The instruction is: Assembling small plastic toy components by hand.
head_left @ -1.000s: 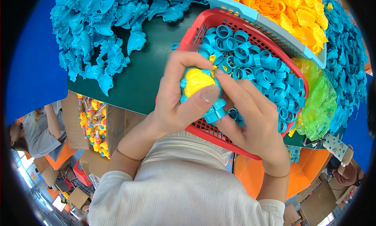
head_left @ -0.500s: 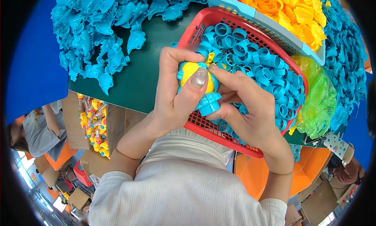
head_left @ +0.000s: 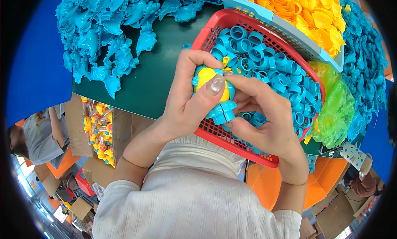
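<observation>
A yellow and blue plastic toy piece (head_left: 205, 76) is gripped in my left hand (head_left: 182, 100), the thumb pressed over its front. At its lower end is a short blue collar with a slit. My right hand (head_left: 264, 117) closes on the toy from the right: its index fingertip touches the upper side by a small yellow part (head_left: 226, 62), and its thumb is at the blue collar. Both hands are above the near-left side of a red basket (head_left: 202, 39) filled with blue plastic rings (head_left: 285, 65). The toy's back is hidden by my fingers.
A heap of blue moulded shells (head_left: 97, 36) lies on the dark green table (head_left: 165, 36) at left. Beyond the basket stands a light blue crate (head_left: 281, 26) of yellow pieces. At right are a green plastic bag (head_left: 337, 110) and more blue parts. A carton (head_left: 80, 127) holds finished-looking toys.
Both hands and the toy have shifted slightly right and down. The toy is turned a little, and my grip stays much the same.
</observation>
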Tool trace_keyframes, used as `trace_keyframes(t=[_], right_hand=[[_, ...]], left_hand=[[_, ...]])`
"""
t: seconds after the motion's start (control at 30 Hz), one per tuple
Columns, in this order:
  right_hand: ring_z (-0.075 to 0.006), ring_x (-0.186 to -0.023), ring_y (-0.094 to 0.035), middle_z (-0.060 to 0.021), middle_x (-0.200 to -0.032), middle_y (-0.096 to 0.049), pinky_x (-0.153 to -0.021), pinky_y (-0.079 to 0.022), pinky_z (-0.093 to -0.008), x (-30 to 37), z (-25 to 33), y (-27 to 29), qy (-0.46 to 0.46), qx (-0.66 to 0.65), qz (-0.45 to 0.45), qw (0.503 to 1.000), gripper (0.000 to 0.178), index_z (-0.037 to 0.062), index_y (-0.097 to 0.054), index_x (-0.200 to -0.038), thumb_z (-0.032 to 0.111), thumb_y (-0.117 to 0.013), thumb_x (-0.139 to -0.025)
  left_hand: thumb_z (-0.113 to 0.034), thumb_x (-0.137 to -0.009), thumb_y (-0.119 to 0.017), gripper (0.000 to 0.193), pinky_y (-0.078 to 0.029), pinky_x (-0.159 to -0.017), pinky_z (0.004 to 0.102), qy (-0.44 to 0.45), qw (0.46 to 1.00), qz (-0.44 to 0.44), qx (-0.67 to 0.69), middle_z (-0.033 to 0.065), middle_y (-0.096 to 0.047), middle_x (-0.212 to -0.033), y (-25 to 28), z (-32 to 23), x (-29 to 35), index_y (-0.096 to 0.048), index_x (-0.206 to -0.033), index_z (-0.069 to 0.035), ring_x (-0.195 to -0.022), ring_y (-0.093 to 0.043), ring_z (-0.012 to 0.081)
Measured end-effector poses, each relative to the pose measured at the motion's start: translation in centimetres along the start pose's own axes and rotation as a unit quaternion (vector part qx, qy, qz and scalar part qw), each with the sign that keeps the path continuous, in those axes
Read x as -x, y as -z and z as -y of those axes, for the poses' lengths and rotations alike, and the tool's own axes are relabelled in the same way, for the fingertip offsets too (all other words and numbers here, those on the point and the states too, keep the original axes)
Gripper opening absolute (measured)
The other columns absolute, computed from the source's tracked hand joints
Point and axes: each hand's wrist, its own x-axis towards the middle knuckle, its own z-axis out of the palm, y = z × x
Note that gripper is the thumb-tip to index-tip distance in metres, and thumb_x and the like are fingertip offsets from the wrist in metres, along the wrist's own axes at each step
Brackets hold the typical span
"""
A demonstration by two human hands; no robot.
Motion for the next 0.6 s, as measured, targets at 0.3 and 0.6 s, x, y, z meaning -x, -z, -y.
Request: trace_keyframes(t=[0.3, 0.6], right_hand=[[-0.0125, -0.074, -0.057, -0.0071, -0.084, -0.054, -0.07, -0.052, -0.0243, 0.1, -0.2, 0.0, -0.005, 0.022, 0.015, 1.0, 0.056, -0.0002, -0.049, -0.12, -0.003, -0.062, -0.065], [-0.0119, -0.076, -0.057, -0.0073, -0.088, -0.055, -0.071, -0.052, -0.0253, 0.2, -1.3, -0.7, 0.018, 0.007, -0.011, 1.0, 0.058, 0.0004, -0.048, -0.121, 0.004, -0.073, -0.069]], left_hand=[[-0.018, -0.088, -0.05, 0.021, -0.038, -0.074, 0.022, 0.051, 0.998, 0.003, 0.02, 0.0045, -0.044, -0.094, 0.1, -0.1, -0.1, -0.041, -0.101, -0.004, -0.084, -0.042, 0.0074], [-0.018, -0.088, -0.048, 0.022, -0.038, -0.075, 0.023, -0.02, 0.998, -0.02, -0.056, 0.0064, -0.044, -0.094, -0.1, -0.1, 0.0, -0.042, -0.102, -0.002, -0.084, -0.043, 0.0094]])
